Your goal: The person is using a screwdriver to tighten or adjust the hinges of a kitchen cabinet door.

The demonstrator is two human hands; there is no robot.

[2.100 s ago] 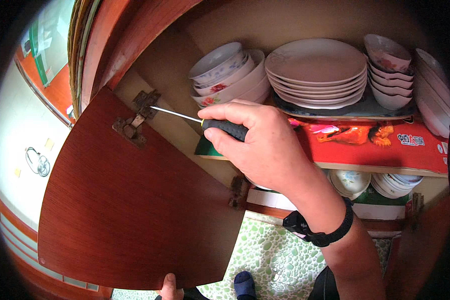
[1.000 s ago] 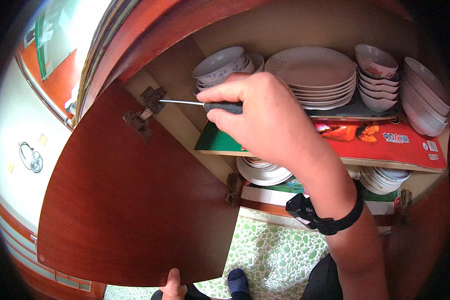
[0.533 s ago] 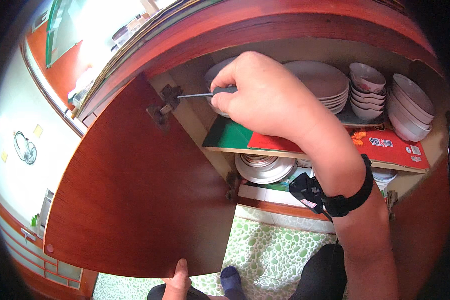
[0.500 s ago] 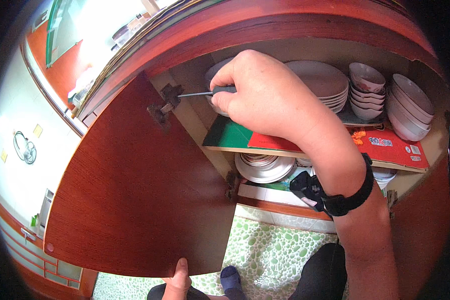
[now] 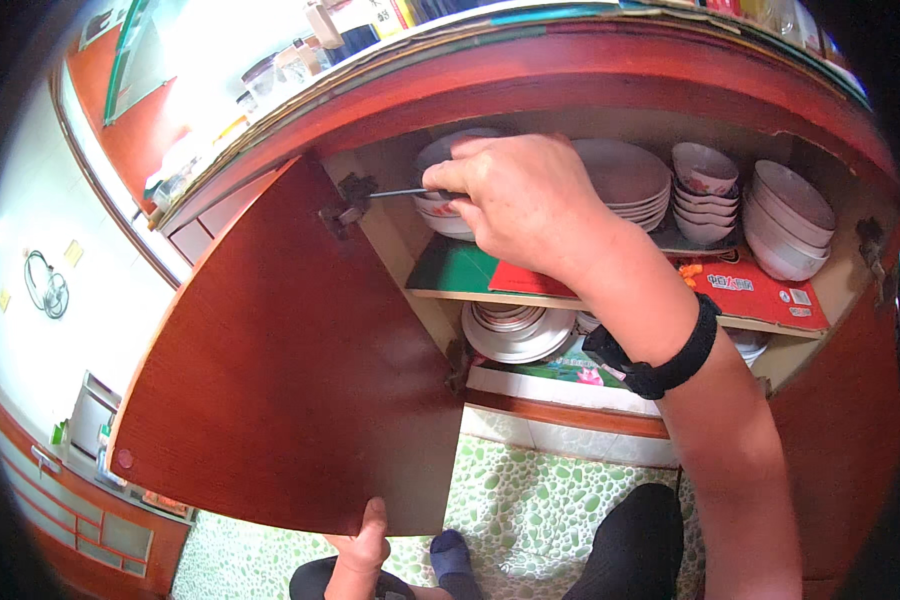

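In the upper middle of the frame, our right hand (image 5: 535, 195) is closed around a dark-handled screwdriver with a slim metal shaft (image 5: 400, 192), its tip seeming to meet the tarnished metal upper hinge (image 5: 354, 188) left of centre. At the lower middle, our left hand (image 5: 362, 545) grips the bottom edge of the curved reddish-brown wooden door (image 5: 290, 380), thumb on the near face, its other fingers mostly hidden.

The door stands open, with the upper hinge spanning it and the pale cabinet side panel (image 5: 382, 225); the dark lower hinge (image 5: 456, 365), near the centre, has no tool on it. We judge the upper hinge work unfinished, but cannot tell whether its screws are being tightened or loosened, or how many remain.
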